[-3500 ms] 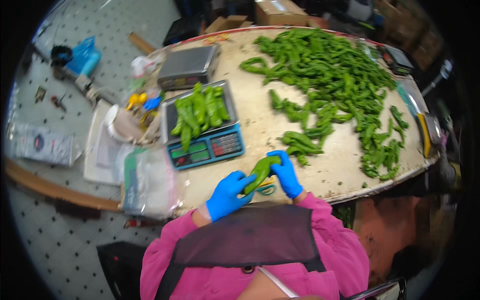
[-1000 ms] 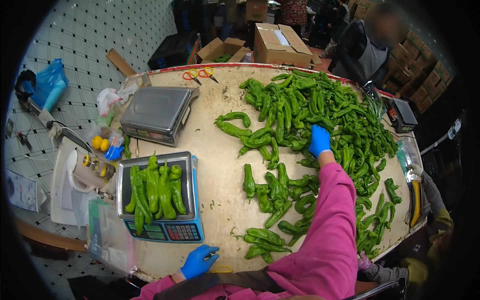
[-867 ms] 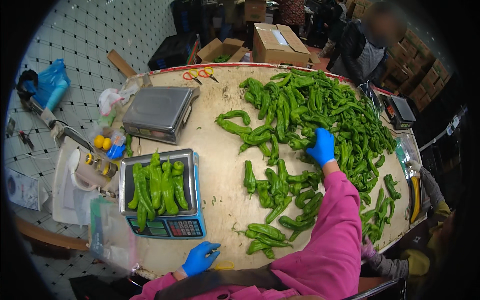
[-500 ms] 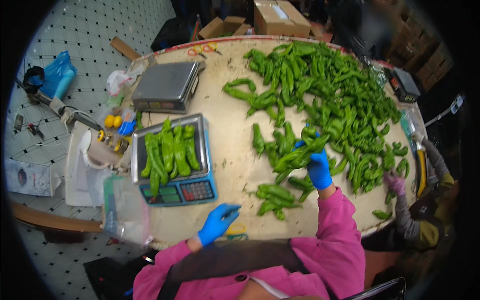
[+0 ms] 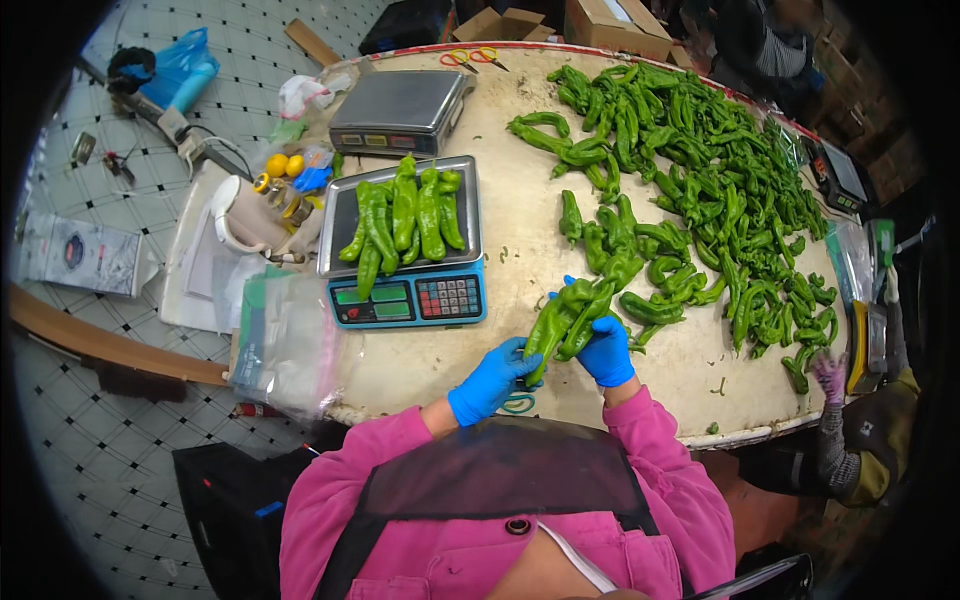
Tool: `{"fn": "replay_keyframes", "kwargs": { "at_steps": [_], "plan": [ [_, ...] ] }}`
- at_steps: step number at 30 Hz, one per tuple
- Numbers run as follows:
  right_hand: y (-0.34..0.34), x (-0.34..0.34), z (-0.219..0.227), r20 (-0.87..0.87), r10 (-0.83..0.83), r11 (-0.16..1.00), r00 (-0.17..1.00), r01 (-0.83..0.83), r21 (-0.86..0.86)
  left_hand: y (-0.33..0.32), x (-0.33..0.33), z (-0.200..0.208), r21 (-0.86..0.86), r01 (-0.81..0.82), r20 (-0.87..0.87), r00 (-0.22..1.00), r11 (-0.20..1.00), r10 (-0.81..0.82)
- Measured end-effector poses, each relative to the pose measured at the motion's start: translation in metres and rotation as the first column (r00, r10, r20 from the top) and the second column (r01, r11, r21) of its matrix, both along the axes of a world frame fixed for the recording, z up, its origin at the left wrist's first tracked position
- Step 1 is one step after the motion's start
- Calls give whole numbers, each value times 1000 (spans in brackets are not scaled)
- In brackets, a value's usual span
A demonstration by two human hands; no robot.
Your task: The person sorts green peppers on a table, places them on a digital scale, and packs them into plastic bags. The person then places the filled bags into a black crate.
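A few long green peppers [image 5: 590, 300] are held just above the table's near edge. My right hand [image 5: 606, 352], in a blue glove, is closed round them from the right. My left hand [image 5: 492, 382], gloved the same, has its fingers closed on the lower tip of one pepper. To the left, several green peppers [image 5: 404, 210] lie side by side on the metal pan of a blue digital scale [image 5: 408, 300]. Loose peppers [image 5: 610, 240] rest on the table just beyond my hands.
A large heap of peppers [image 5: 700, 150] covers the table's right side. A second scale [image 5: 400, 105] and scissors [image 5: 475, 58] stand at the back. Plastic bags [image 5: 290, 340] and a white pitcher [image 5: 245, 215] are at left. Another person's gloved hand [image 5: 828, 375] is at the right edge.
My right hand has come closer to my body with the peppers. The left hand, earlier apart on the table, has moved right and taken hold of a pepper's end. The view has shifted.
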State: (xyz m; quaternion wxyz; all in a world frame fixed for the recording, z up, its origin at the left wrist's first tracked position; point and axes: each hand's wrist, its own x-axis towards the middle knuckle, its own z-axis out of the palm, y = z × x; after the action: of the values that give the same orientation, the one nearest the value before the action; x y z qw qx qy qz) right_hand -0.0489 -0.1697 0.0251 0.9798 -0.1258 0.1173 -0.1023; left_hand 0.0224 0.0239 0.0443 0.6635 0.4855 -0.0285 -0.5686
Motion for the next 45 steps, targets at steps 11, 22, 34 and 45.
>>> {"fn": "replay_keyframes", "kwargs": {
  "at_steps": [11,22,34,45],
  "plan": [
    [29,-4,-11,-328,-105,748,939,-142,-648,83,4,7,-55,-344,500,803,937,324],
    [69,66,17,-226,-127,329,966,-174,-928,205,14,-35,-41,-472,-4,881,881,472],
    [123,250,33,38,-460,-175,887,-49,-983,216,23,-56,-19,-381,64,922,925,381],
    [142,179,35,157,-242,-475,957,24,-880,215,29,-83,143,-243,132,966,959,224]
  ]
}}
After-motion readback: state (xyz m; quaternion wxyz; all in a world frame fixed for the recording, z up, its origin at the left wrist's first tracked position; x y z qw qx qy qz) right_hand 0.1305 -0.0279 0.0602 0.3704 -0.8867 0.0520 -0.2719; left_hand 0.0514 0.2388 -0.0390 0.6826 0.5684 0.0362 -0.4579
